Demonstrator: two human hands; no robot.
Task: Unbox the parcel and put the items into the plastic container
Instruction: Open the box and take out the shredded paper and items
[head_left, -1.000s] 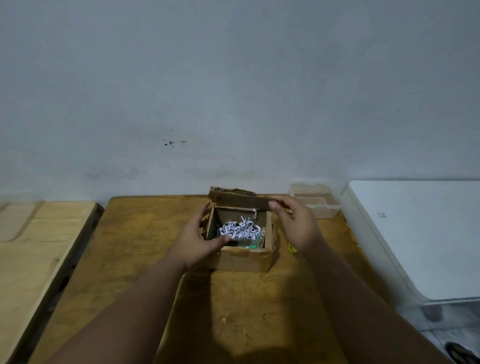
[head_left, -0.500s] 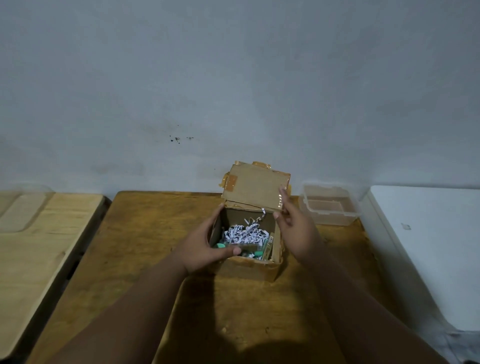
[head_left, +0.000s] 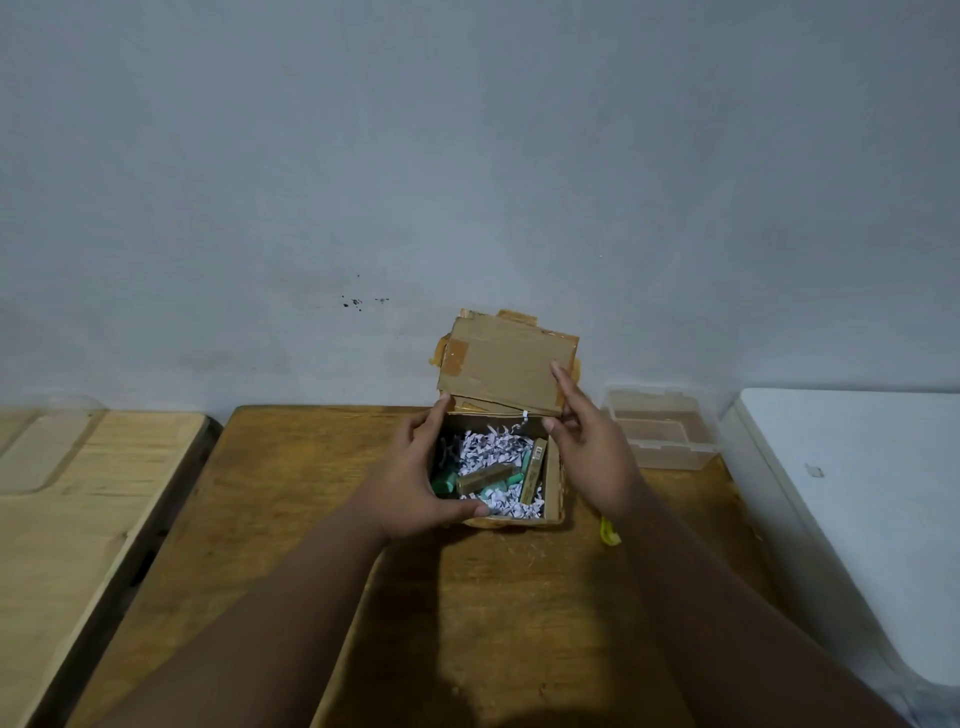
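A small cardboard parcel box (head_left: 552, 480) stands open on the wooden table (head_left: 291, 499). Its taped lid (head_left: 506, 364) is tipped up and back toward the wall. Inside lie white shredded paper (head_left: 488, 448), a gold tube (head_left: 485, 476), green cylinders (head_left: 445, 483) and a slim gold box (head_left: 535, 470). My left hand (head_left: 415, 483) grips the box's left wall and front corner. My right hand (head_left: 592, 447) rests on the right wall, its fingertips touching the lid's edge. The clear plastic container (head_left: 660, 431) stands to the right of the box, near the wall.
A small yellow-green object (head_left: 609, 532) lies on the table under my right wrist. A white surface (head_left: 857, 499) borders the table on the right. A lighter wooden table (head_left: 62, 499) stands to the left across a gap. The grey wall is just behind the box.
The lid went from half raised to fully tipped back against the wall, exposing the contents. My right hand slid down its edge to the box's right side. The camera tilted downward.
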